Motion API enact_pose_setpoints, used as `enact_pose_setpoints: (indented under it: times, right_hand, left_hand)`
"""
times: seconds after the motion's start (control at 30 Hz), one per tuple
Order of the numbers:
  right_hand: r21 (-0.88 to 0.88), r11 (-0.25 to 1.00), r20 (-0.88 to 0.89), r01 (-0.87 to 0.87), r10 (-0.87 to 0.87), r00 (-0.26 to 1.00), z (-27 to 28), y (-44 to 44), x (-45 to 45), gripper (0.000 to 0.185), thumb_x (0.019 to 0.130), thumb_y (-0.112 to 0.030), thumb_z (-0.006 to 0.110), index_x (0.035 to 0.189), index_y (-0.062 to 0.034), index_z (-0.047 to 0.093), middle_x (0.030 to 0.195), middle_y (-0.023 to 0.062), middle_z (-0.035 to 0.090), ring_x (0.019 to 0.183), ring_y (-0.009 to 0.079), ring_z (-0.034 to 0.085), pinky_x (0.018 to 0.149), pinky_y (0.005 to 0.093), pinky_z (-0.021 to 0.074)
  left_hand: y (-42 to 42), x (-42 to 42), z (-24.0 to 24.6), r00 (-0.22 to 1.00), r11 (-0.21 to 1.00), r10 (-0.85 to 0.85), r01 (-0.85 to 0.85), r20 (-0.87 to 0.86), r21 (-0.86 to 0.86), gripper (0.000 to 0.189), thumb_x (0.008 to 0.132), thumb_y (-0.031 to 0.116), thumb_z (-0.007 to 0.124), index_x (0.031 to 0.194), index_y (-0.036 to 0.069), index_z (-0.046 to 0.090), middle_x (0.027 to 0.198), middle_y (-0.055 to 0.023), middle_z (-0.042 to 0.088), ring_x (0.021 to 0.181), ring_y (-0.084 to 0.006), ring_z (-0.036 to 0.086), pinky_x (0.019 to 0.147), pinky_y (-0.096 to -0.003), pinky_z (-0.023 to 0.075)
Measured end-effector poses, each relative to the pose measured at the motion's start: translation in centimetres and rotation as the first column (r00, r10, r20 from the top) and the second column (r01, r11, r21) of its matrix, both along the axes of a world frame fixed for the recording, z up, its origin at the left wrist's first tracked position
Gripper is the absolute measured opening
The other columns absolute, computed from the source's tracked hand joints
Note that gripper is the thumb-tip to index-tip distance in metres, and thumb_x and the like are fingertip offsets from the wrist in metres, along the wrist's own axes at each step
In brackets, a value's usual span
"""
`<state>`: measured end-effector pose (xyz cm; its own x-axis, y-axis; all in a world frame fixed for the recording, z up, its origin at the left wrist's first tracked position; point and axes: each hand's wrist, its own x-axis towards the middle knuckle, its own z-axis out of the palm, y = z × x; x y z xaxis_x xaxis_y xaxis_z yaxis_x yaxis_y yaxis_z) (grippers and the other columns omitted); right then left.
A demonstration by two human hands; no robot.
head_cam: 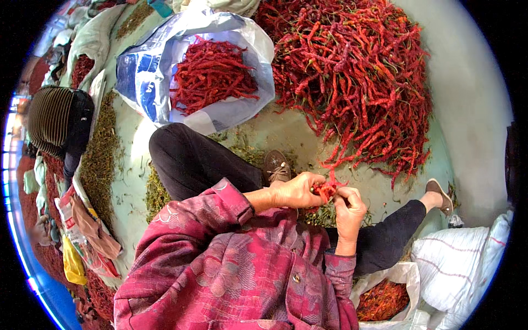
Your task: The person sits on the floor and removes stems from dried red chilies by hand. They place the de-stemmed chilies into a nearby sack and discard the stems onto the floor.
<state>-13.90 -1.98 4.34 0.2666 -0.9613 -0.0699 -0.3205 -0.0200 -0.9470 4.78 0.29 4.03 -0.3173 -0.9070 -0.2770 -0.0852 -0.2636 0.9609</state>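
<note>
Several red chilli peppers are gathered in my left hand, its fingers curled around them in front of my lap. My right hand meets them from the other side, thumb and fingertips pinched at their ends. Exactly what sits between those fingertips is too small to make out. Beyond both hands rises a large heap of red chilli peppers, some with green stems. To its left, a white and blue plastic sack stands with its mouth spread, and a pile of red chilli peppers lies inside.
Plant scraps litter the floor around my legs. At lower right a small white sack holds orange-red chillies, beside a striped white sack. Another person sits at far left, near a strip of dried stems and a yellow bag.
</note>
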Motion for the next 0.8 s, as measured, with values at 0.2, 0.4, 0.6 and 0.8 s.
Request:
enact_pose_setpoints:
  times: [0.2, 0.4, 0.6, 0.8]
  right_hand:
    - [0.359, 0.924, 0.34, 0.129, -0.258, 0.904, 0.1, 0.3, 0.5, 0.013, 0.081, -0.005, 0.065, 0.094, -0.0001, 0.064, 0.085, 0.0003, 0.06, 0.076, 0.0072, 0.053, 0.07, 0.0198, 0.0424]
    - [0.367, 0.93, 0.378, 0.006, -0.155, 0.913, -0.6, -0.2, 0.3, 0.01, 0.081, -0.005, 0.066, 0.089, -0.0007, 0.063, 0.079, -0.0017, 0.06, 0.069, 0.0035, 0.052, 0.064, 0.0184, 0.0428]
    - [0.634, 0.771, 0.527, 0.05, -0.479, 0.702, 0.5, 0.8, 0.4, 0.01, 0.081, -0.001, 0.065, 0.09, -0.0032, 0.063, 0.076, 0.0003, 0.061, 0.064, 0.0062, 0.053, 0.061, 0.0198, 0.0445]
    - [0.542, 0.806, 0.443, 0.238, -0.514, 0.734, 0.4, 0.9, 0.9, 0.007, 0.082, -0.002, 0.063, 0.089, -0.0014, 0.061, 0.075, 0.0014, 0.06, 0.063, 0.0061, 0.053, 0.058, 0.019, 0.0418]
  left_hand:
    - [0.5, -0.8, 0.1, 0.999, 0.895, 0.049, -0.041, 0.007, -0.443, 0.026, 0.072, 0.01, 0.069, 0.094, 0.003, 0.058, 0.084, -0.0146, 0.059, 0.081, -0.0337, 0.059, 0.069, -0.0399, 0.046]
    - [0.5, -0.1, 0.8, 0.975, 0.921, -0.077, 0.15, 0.209, -0.36, 0.036, 0.068, 0.005, 0.065, 0.103, 0.004, 0.056, 0.097, -0.0162, 0.058, 0.092, -0.0359, 0.057, 0.077, -0.041, 0.0465]
    - [0.7, -0.4, -0.3, 0.961, 0.859, -0.151, 0.244, 0.232, -0.451, 0.042, 0.063, 0.001, 0.065, 0.104, 0.0, 0.054, 0.098, -0.015, 0.053, 0.088, -0.0359, 0.056, 0.071, -0.0384, 0.0483]
    - [0.7, -2.1, -0.5, 0.97, 0.762, -0.097, 0.217, 0.223, -0.611, 0.047, 0.059, 0.001, 0.069, 0.104, 0.001, 0.053, 0.099, -0.0146, 0.051, 0.082, -0.0323, 0.057, 0.068, -0.0378, 0.0494]
